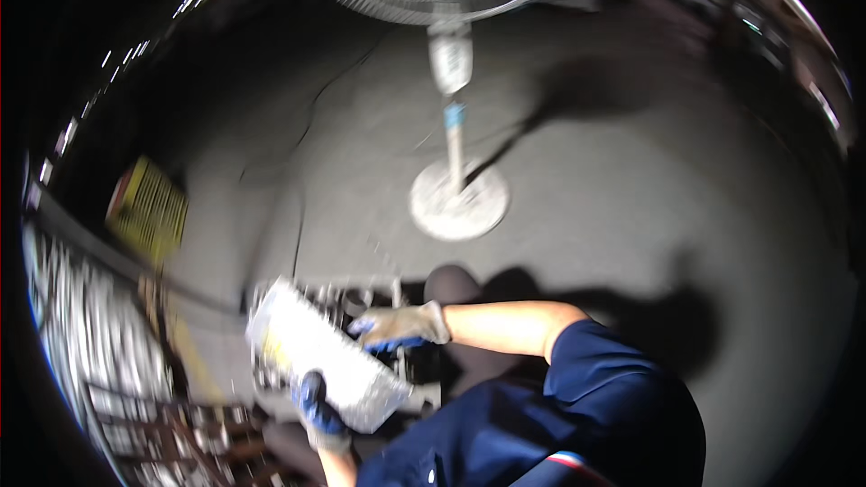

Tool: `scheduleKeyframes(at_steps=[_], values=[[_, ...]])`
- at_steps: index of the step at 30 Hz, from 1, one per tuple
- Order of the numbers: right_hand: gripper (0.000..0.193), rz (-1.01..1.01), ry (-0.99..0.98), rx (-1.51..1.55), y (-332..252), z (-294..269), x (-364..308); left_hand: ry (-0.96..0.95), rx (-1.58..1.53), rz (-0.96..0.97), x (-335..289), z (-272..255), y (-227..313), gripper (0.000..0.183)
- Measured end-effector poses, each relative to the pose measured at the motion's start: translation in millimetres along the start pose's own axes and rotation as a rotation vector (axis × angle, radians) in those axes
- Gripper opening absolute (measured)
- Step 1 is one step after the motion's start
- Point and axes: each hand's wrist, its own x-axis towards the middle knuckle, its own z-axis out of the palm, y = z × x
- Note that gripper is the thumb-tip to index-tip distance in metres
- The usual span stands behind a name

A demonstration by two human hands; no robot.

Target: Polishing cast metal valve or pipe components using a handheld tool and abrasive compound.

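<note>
White plastic, washed out by glare: the container (329, 352) lies aslant low in my head view, left of centre, its long side running diagonally, a yellowish patch toward its left end. Left hand (322, 410), in a blue-and-grey glove, grips the near edge, fingers closed on it. Right hand (397, 326), similarly gloved, is at the container's right edge, fingers pointing left; blurred, so I cannot tell whether they hold anything. Behind the container I make out cluttered grey parts (361, 296), too smeared to name. Farther out on the grey floor (613, 207): white pedestal fan (451, 63), cage cut by the upper edge. Yellow slatted crate (153, 212) at left.
</note>
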Motion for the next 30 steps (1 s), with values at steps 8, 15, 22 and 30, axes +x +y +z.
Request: scheduleKeyframes(at_steps=[8,15,22,30], values=[[0.041,0.304,-0.189,1.258,100.4,88.5,-75.8,0.302,0.082,-0.236,-96.5,-45.8,-87.4,0.033],[0.044,0.638,0.042,0.659,44.5,64.8,-109.1,0.394,-0.527,-0.132,-120.2,-76.9,-59.3,0.043],[0.046,0.594,0.258,0.195,90.8,11.0,-72.7,0.502,-0.533,-0.134,-97.7,-103.2,-97.5,0.042],[0.028,0.741,0.401,-0.468,140.5,-61.2,-5.9,0.477,-0.511,-0.197,-66.3,-91.5,-99.0,0.042]])
